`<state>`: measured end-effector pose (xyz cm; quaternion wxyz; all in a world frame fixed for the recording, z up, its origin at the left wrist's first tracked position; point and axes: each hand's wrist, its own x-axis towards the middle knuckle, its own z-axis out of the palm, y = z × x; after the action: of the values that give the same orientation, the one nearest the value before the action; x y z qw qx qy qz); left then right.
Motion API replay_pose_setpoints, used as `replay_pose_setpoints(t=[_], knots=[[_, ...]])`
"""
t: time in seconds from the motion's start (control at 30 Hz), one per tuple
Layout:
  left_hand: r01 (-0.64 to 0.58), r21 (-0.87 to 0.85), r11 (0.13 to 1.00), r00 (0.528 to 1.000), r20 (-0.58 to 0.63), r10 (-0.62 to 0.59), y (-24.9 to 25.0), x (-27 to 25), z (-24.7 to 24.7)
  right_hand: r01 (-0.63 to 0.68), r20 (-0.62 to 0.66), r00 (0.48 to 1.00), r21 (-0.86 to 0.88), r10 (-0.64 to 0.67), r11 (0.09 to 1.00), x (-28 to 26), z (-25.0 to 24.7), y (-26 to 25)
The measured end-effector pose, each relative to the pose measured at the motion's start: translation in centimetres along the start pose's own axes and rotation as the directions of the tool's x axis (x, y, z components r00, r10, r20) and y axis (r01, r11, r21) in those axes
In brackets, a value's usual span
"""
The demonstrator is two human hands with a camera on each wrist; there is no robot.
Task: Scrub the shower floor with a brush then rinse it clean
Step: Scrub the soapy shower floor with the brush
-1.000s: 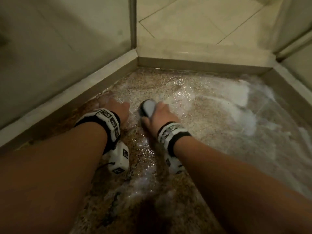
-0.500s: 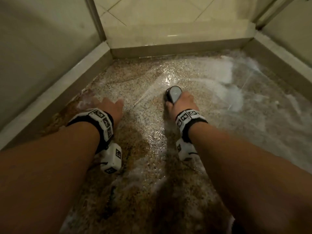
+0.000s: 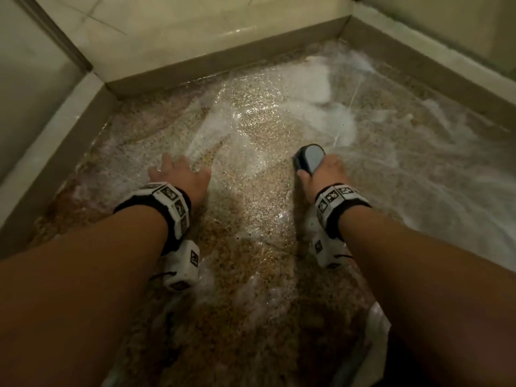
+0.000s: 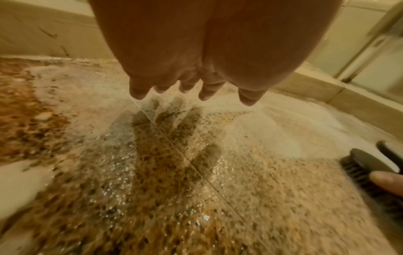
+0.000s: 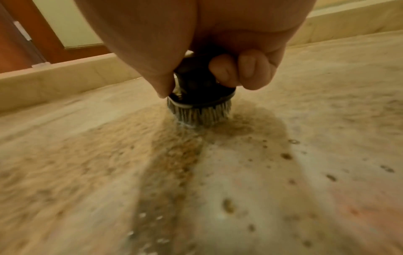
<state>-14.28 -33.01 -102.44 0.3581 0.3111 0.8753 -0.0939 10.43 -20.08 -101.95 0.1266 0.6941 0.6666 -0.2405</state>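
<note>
The speckled brown shower floor [image 3: 251,191] is wet and streaked with white foam [image 3: 315,88]. My right hand [image 3: 324,171] grips a dark scrub brush [image 3: 310,159] with a grey top; its bristles press on the floor [image 5: 198,115], fingers [image 5: 240,69] curled round the handle. My left hand [image 3: 181,174] rests flat on the wet floor to the left, fingers straight and spread [image 4: 191,89], holding nothing. The brush [image 4: 370,169] shows at the right edge of the left wrist view.
A raised beige curb [image 3: 223,60] bounds the floor at the back, another [image 3: 55,152] runs along the left, and a third [image 3: 435,65] on the right. Glass panels [image 3: 33,60] stand above the left curb. Thick foam [image 3: 446,169] covers the right side of the floor.
My right hand has swept the brush to the right, away from the left hand, leaving a foam trail. The left hand stays planted on the floor.
</note>
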Motion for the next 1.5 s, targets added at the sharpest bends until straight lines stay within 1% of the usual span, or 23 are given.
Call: replay_pose_setpoints(t=[0.07, 0.13, 0.2, 0.23, 0.27, 0.3, 0.37, 0.47, 0.53, 0.63, 0.7, 0.8, 0.87, 0.93, 0.97, 1.03, 1.13, 1.2, 1.27, 1.33, 1.37, 1.43, 1.5], knots=[[0.001, -0.001, 1.000, 1.000, 0.018, -0.001, 0.4, -0.2, 0.2, 0.033, 0.009, 0.999, 0.026, -0.033, 0.999, -1.4, 0.1, -1.3], [-0.037, 0.043, 0.998, 0.999, 0.006, 0.036, 1.0, -0.1, 0.4, 0.228, 0.096, 0.970, -0.023, -0.225, 0.973, -5.0, 2.5, -2.9], [-0.077, 0.035, 0.996, 0.997, -0.019, 0.077, 1.6, 0.5, 0.6, 0.486, 0.240, 0.862, -0.137, -0.447, 0.863, -9.3, 5.4, -3.0], [-0.082, 0.041, 0.996, 0.996, -0.031, 0.084, 2.0, 0.8, 0.6, 0.552, 0.284, 0.821, -0.174, -0.495, 0.815, -10.7, 6.2, -2.3], [-0.083, 0.057, 0.995, 0.996, -0.024, 0.085, 2.4, 1.0, 0.5, 0.573, 0.294, 0.808, -0.193, -0.510, 0.796, -11.1, 6.3, -1.2], [-0.066, 0.035, 0.997, 0.998, -0.012, 0.066, 2.9, 1.0, 0.2, 0.563, 0.287, 0.815, -0.187, -0.504, 0.805, -10.6, 5.9, 0.1], [-0.014, -0.030, 0.999, 1.000, -0.007, 0.014, 3.9, 1.2, -0.2, 0.463, 0.244, 0.875, -0.175, -0.418, 0.869, -8.3, 4.0, 2.6], [0.025, -0.063, 0.998, 0.999, -0.022, -0.026, 4.7, 1.1, -0.6, 0.176, 0.082, 0.982, -0.086, -0.169, 0.981, -3.0, 0.7, 5.4], [0.027, -0.073, 0.997, 0.999, -0.035, -0.030, 5.0, 1.3, -0.4, -0.008, -0.003, 1.000, -0.017, 0.008, 1.000, 0.1, -0.7, 5.9], [0.012, -0.087, 0.996, 0.999, -0.035, -0.015, 5.2, 1.3, 0.1, -0.136, -0.042, 0.989, 0.074, 0.139, 0.988, 1.9, -1.0, 4.1], [0.003, -0.092, 0.996, 0.999, -0.038, -0.007, 5.3, 1.3, 0.5, -0.118, -0.048, 0.991, 0.121, 0.124, 0.986, 1.4, -0.6, 1.7], [0.012, -0.107, 0.994, 0.999, -0.039, -0.016, 4.9, 1.4, 0.7, 0.145, 0.043, 0.988, 0.045, -0.147, 0.988, -0.6, 1.1, -2.9], [0.006, -0.112, 0.994, 0.997, -0.074, -0.014, 4.6, 1.5, 0.6, 0.371, 0.139, 0.921, -0.031, -0.364, 0.928, -2.1, 2.6, -5.7], [0.018, -0.115, 0.993, 0.994, -0.102, -0.030, 3.9, 1.4, 0.1, 0.490, 0.174, 0.866, -0.102, -0.469, 0.866, -2.3, 3.4, -7.5], [0.034, -0.118, 0.992, 0.995, -0.090, -0.045, 3.3, 1.5, -0.2, 0.493, 0.169, 0.865, -0.110, -0.473, 0.863, -1.6, 3.2, -8.1], [0.071, -0.112, 0.991, 0.995, -0.068, -0.079, 1.7, 1.3, -0.9, 0.436, 0.129, 0.897, -0.097, -0.423, 0.895, 0.7, 1.8, -9.0], [0.137, -0.091, 0.986, 0.988, -0.063, -0.143, -0.9, 0.8, -1.6, 0.238, 0.007, 0.971, 0.005, -0.238, 0.971, 5.3, -1.1, -10.3], [0.177, -0.106, 0.978, 0.983, -0.028, -0.181, -2.4, 0.1, -1.8, 0.171, -0.031, 0.985, -0.002, -0.171, 0.985, 6.6, -2.2, -11.4], [0.237, -0.140, 0.961, 0.971, -0.001, -0.239, -4.0, -0.4, -1.7, 0.179, -0.018, 0.983, -0.076, -0.181, 0.981, 6.2, -1.9, -12.9], [0.316, -0.217, 0.924, 0.948, 0.022, -0.319, -5.0, -1.0, -1.7, 0.280, 0.019, 0.960, -0.086, -0.279, 0.956, 4.1, -0.5, -15.0], [0.349, -0.246, 0.904, 0.936, 0.040, -0.351, -5.3, -1.4, -1.7, 0.376, 0.065, 0.926, -0.079, -0.371, 0.923, 2.5, 0.7, -16.3], [0.380, -0.236, 0.895, 0.925, 0.068, -0.374, -5.4, -2.7, -1.9, 0.586, 0.212, 0.802, -0.098, -0.558, 0.805, -1.7, 4.0, -18.6], [0.401, -0.173, 0.900, 0.916, 0.095, -0.390, -5.2, -3.9, -2.3, 0.718, 0.300, 0.688, -0.149, -0.661, 0.680, -5.0, 7.2, -19.9]])
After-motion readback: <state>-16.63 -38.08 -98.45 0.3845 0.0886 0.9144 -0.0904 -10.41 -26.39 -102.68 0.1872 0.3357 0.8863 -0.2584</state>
